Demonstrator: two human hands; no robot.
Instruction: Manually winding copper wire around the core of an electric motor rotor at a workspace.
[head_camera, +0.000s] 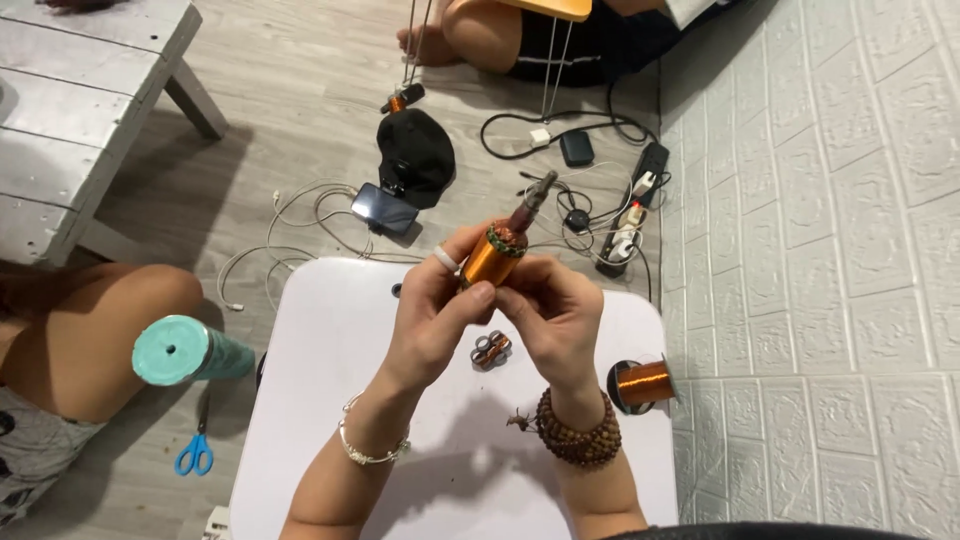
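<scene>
Left hand (435, 305) and right hand (550, 310) raised together, both clasping copper-wound rotor (492, 255), above white table (330, 400)

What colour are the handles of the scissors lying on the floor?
Blue. The scissors lie on the grey floor left of the white table, seen clearly in the head view.
</scene>
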